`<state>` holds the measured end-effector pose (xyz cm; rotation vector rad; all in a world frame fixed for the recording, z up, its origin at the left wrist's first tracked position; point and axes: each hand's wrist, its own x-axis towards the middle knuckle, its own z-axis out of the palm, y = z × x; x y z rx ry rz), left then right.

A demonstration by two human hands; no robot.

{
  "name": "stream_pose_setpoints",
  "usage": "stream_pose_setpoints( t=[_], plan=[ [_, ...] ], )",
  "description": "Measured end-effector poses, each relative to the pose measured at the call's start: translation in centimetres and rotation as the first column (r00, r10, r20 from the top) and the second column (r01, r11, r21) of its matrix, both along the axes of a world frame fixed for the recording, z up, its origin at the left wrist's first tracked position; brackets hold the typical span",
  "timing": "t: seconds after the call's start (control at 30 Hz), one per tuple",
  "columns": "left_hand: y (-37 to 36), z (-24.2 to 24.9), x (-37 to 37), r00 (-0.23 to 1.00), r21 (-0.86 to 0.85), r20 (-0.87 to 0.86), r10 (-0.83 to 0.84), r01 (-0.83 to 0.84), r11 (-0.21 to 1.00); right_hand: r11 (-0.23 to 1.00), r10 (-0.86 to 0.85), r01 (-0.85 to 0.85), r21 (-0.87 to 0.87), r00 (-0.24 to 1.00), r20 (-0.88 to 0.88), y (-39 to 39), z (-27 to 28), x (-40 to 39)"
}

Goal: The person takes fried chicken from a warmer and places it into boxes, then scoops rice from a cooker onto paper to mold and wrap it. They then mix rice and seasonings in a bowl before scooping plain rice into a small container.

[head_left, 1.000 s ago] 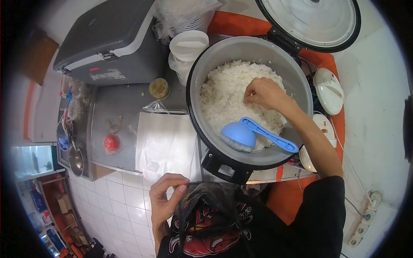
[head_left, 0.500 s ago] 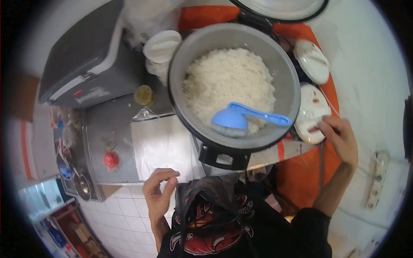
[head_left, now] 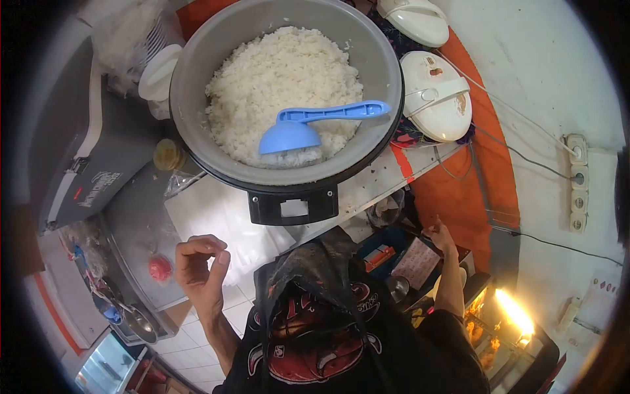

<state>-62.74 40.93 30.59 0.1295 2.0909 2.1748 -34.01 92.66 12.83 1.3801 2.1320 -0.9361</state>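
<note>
My left hand hovers over the edge of a white sheet on the metal counter. Its fingers are curled, with the thumb tip close to the index fingertip and nothing visible between them. My right hand is low on the right, above a shelf under the counter, fingers apart and apparently bare. Beside it lies a pink patterned box. A large pot stands on the counter, holding cooked white rice. On the rice rests a blue scoop, its handle reaching the rim.
White lids lie on orange cloth right of the pot. A grey cooler box stands at left, with a jar and a red bundle nearby. Lower right is a lit display case. A power strip hangs on the wall.
My right hand has left the white lid beside the pot and dropped toward the shelf below. The view has shifted, revealing the lit case. My left hand keeps its curled shape.
</note>
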Motion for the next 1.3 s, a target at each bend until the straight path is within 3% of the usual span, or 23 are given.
stream_pose_setpoints(
  t=[0.13,0.2,0.23,0.3,0.37,0.47,0.5,0.53,0.57,0.6,0.63,0.7,0.77,0.8,0.83,0.87,0.9,0.93,1.0,1.07,1.13,1.23,1.3],
  plan=[
    [-0.7,0.1,1.1,0.995,0.054,0.011,0.095,-0.096,0.994,0.984,-0.085,0.12,0.134,0.966,-0.243,1.8,-4.3,1.6],
    [-1.3,-0.1,1.8,0.978,-0.043,0.031,0.209,-0.207,0.977,0.9,0.245,-0.169,0.402,0.959,-0.143,-0.3,-2.9,-0.1],
    [-1.7,-0.4,2.3,0.95,-0.136,0.048,0.308,-0.299,0.944,0.896,0.265,-0.187,0.403,0.953,-0.147,0.1,-2.3,-0.9],
    [-4.3,-2.5,3.6,0.909,-0.187,0.012,0.418,-0.408,0.893,0.992,0.12,-0.121,0.024,0.991,0.062,1.4,-1.5,-3.2],
    [-8.1,-5.5,5.7,0.851,-0.242,-0.029,0.525,-0.515,0.822,0.975,0.062,-0.07,0.21,0.997,0.046,1.6,-2.9,-3.8],
    [-12.0,-8.8,9.4,0.673,-0.766,-0.051,0.738,-0.5,0.404,0.939,0.047,-0.007,0.343,0.993,-0.108,2.9,-4.1,-2.3],
    [-12.8,-9.8,10.6,0.657,-0.762,-0.051,0.752,-0.512,0.396,0.959,0.14,-0.174,0.226,0.978,0.157,2.6,-3.0,-2.7],
    [-13.8,-11.2,12.0,0.488,-0.776,0.063,0.871,-0.525,0.35,0.95,0.251,-0.303,0.071,0.882,0.4,2.2,-1.8,-3.6],
    [-14.7,-12.8,13.6,0.292,-0.794,0.17,0.941,-0.526,0.306,0.944,0.268,-0.321,0.073,0.878,0.396,2.6,-1.1,-4.1],
    [-15.5,-15.1,16.0,0.268,-0.79,0.17,0.948,-0.539,0.294,0.983,0.1,-0.113,-0.146,0.99,-0.096,3.9,-0.4,-5.1],
    [-16.3,-17.4,18.8,0.361,-0.842,0.022,0.932,-0.495,0.212,0.897,-0.214,-0.029,-0.442,0.845,-0.49,4.8,-0.1,-6.3],
    [-16.9,-18.2,21.8,0.462,-0.886,-0.119,0.879,-0.449,0.116,0.957,0.287,-0.253,0.145,0.908,-0.305,0.6,10.3,-13.5],
    [-15.9,-17.6,22.0,0.268,-0.941,0.205,0.941,-0.21,0.265,0.84,0.409,-0.313,0.443,0.902,-0.138,-3.1,19.1,-19.5],
    [-14.7,-15.6,20.5,0.176,-0.916,0.303,0.937,-0.219,0.337,0.903,0.377,-0.201,0.38,0.794,-0.477,-5.5,21.6,-21.9],
    [-14.5,-16.3,20.5,0.176,-0.914,0.305,0.936,-0.22,0.34,0.906,0.373,-0.146,0.398,0.719,-0.586,-9.3,25.1,-24.8],
    [-14.3,-17.6,20.6,0.205,-0.92,0.135,0.969,-0.338,0.2,0.909,0.368,-0.091,0.406,0.629,-0.684,-12.7,28.0,-27.5],
    [-14.2,-18.3,20.6,0.212,-0.889,-0.042,0.976,-0.455,0.06,0.871,0.478,-0.207,0.446,0.571,-0.668,-14.2,29.5,-29.5],
    [-14.0,-17.9,19.9,0.21,-0.888,-0.044,0.977,-0.456,0.058,0.816,0.577,-0.316,0.484,0.5,-0.646,-15.4,30.3,-31.2],
    [-12.8,-16.1,16.5,0.264,-0.737,-0.184,0.947,-0.674,0.045,0.518,0.855,-0.539,0.664,0.303,-0.42,-18.3,30.2,-34.8],
    [-11.4,-13.9,12.9,0.343,-0.695,-0.301,0.89,-0.718,0.042,0.271,0.962,-0.774,0.572,0.204,-0.179,-19.6,28.9,-38.3],
    [-9.3,-11.7,9.8,0.402,-0.649,-0.414,0.817,-0.76,0.046,0.108,0.982,-0.939,0.327,0.153,0.115,-20.7,27.8,-40.6],
    [-5.6,-9.1,6.6,0.457,-0.529,-0.449,0.768,-0.829,0.183,0.132,0.99,-0.964,0.231,0.117,-0.081,-19.5,25.1,-41.4],
    [-3.4,-8.2,5.6,0.622,-0.539,-0.552,0.555,-0.774,0.331,0.104,0.989,-0.962,0.254,0.073,-0.128,-19.2,26.2,-42.8]
  ],
)
